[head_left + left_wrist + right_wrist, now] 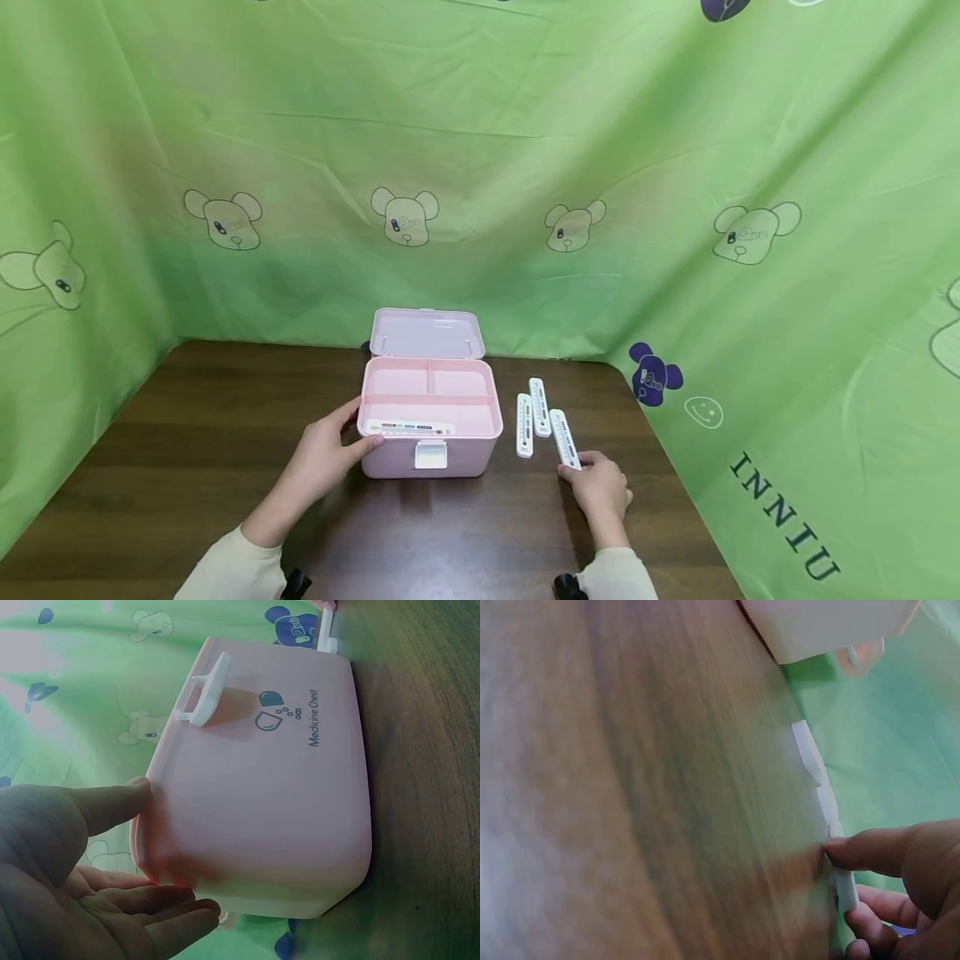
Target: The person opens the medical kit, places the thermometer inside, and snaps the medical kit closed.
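A pink medicine chest (424,460) stands on the table with its lid (427,333) tipped back. My left hand (322,454) rests at its near left corner, thumb on the front rim and fingers along the side. In the left wrist view those fingers (161,904) are extended and relaxed. One white thermometer (409,427) lies in the tray's front compartment. To the right of the chest, my right hand (600,487) pinches the near end of another white thermometer (564,437) between thumb and fingers. Two more, a left thermometer (524,425) and a farther thermometer (539,407), lie beside it.
The chest's pink tray (429,399) has two small compartments behind the long front one. A white latch (431,454) hangs on the front. Green printed cloth (480,275) surrounds the brown wooden table (247,392) at the back and sides.
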### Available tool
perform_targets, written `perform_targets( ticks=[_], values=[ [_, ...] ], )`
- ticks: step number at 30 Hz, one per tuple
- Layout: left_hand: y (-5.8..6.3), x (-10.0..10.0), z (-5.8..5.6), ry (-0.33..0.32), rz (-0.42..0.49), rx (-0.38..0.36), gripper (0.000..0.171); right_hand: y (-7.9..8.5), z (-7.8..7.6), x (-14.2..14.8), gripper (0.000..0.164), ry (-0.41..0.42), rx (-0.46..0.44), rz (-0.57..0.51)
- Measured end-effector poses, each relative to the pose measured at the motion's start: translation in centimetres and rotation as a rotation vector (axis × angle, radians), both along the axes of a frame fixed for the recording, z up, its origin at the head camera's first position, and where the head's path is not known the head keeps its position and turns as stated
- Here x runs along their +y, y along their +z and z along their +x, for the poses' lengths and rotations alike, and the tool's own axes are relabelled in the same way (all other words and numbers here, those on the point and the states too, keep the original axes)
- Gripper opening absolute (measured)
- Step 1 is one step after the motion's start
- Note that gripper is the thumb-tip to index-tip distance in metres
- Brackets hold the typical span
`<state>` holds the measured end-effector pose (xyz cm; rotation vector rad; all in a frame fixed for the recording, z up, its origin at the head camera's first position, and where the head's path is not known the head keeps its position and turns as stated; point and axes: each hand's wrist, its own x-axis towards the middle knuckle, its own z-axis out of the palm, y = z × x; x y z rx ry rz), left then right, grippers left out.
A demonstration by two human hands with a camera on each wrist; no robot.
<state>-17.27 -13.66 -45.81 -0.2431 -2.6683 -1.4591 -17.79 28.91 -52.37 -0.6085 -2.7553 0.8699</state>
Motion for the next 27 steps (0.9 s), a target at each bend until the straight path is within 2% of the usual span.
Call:
perform_targets(
  ticks=[9,13,20,27],
  values=[
    [0.0,0.0,0.0,0.004,0.001,-0.002,0.076,0.4,-0.2,1.2,0.046,-0.064,0.114,-0.123],
    [0.0,0.0,0.1,0.001,-0.004,-0.005,0.076,1.0,-0.5,1.8,0.042,-0.069,0.173,-0.123],
    [0.1,0.0,0.1,0.0,0.001,0.009,0.074,1.9,-1.5,2.5,0.037,-0.007,0.262,-0.144],
    [0.3,0.1,0.2,-0.001,-0.005,0.014,0.073,3.0,-2.3,2.8,0.037,0.069,0.286,-0.153]
  ],
)
